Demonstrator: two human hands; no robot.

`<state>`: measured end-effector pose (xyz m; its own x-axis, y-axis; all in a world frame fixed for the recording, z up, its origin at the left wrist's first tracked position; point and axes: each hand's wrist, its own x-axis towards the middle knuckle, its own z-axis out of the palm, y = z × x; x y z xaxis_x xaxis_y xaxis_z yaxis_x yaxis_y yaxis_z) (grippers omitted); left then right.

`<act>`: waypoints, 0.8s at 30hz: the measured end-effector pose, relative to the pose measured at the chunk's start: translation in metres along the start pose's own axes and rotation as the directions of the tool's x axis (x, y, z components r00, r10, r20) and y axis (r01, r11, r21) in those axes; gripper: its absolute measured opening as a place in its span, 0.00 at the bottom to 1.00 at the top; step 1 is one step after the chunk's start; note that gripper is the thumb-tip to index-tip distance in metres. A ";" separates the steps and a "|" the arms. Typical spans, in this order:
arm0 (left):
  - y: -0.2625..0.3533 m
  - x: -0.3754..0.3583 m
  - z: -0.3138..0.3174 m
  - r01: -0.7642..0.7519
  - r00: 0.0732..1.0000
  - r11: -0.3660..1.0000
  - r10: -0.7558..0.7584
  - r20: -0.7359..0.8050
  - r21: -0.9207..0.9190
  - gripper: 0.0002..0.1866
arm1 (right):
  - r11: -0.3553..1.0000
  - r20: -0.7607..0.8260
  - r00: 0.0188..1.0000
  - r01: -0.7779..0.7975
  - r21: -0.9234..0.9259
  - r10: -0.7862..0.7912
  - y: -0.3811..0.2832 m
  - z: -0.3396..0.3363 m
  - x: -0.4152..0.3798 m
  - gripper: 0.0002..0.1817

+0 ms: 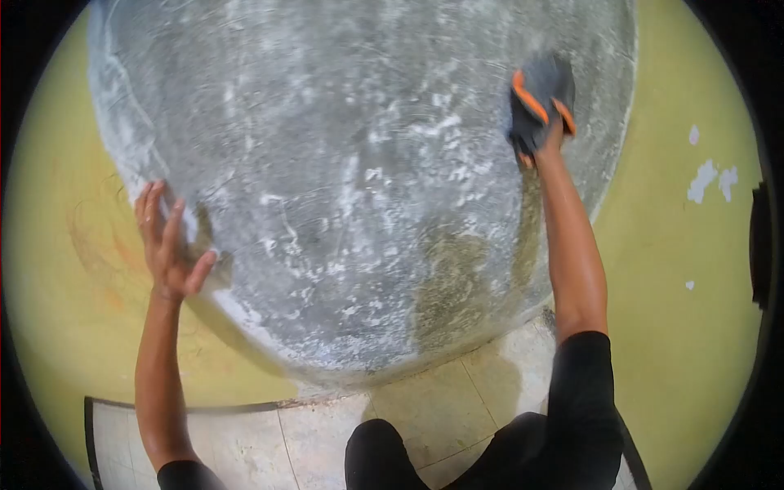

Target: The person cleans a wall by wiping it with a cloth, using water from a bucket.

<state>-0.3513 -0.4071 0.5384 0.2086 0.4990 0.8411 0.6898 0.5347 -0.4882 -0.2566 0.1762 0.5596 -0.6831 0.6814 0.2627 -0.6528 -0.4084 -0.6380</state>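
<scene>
A large grey patch of wall (327, 147) with rounded edges fills the middle, streaked with white flakes and scratches. My right hand, its fingers mostly hidden, is at a black-and-orange hand tool (543, 102) against the upper right of this patch. The tool is smeared by motion, and its exact kind cannot be made out. At the patch's lower left edge, my left hand (167, 245) rests with fingers spread and holds nothing. A damp-looking brownish area (449, 282) marks the lower part of the grey surface.
Yellow-green painted wall (670, 269) borders the patch on both sides, with chipped white spots (702, 181) at right. Below lies a pale tiled floor (327, 437). My knees (380, 453) in black trousers are close to the wall's foot. A dark object (761, 245) stands at the far right edge.
</scene>
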 end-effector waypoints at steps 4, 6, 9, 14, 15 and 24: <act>-0.004 -0.004 0.003 0.009 0.998 0.996 -0.015 -0.065 -0.090 0.38 | 0.735 0.198 0.932 0.362 -0.574 -0.304 0.103 0.140 -0.085 0.14; -0.004 -0.005 0.002 0.037 0.992 0.991 -0.052 -0.114 -0.125 0.38 | 0.265 0.559 0.827 0.553 -0.790 -0.056 0.172 0.133 -0.179 0.13; -0.004 -0.004 -0.002 0.059 0.993 0.995 -0.067 -0.095 -0.076 0.38 | -0.620 0.657 0.568 0.761 -0.190 0.496 0.229 0.091 -0.263 0.19; -0.006 -0.006 -0.008 0.074 0.997 0.997 -0.075 -0.030 -0.026 0.39 | 0.177 0.861 0.103 0.960 -0.217 0.497 0.250 -0.006 -0.197 0.26; -0.008 -0.006 -0.008 0.075 0.997 0.997 -0.076 -0.033 -0.022 0.39 | 0.189 0.858 0.228 0.919 -0.345 0.461 0.204 0.004 -0.171 0.27; -0.007 -0.009 -0.007 0.074 0.997 0.997 -0.074 -0.029 -0.012 0.40 | -0.397 0.658 0.534 0.529 -0.750 -0.530 -0.025 0.146 -0.028 0.20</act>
<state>-0.3534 -0.4198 0.5362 0.1770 0.4381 0.8813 0.7117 0.5615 -0.4221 -0.2690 0.0792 0.6742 -0.2345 0.1810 0.9551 0.1436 0.9782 -0.1501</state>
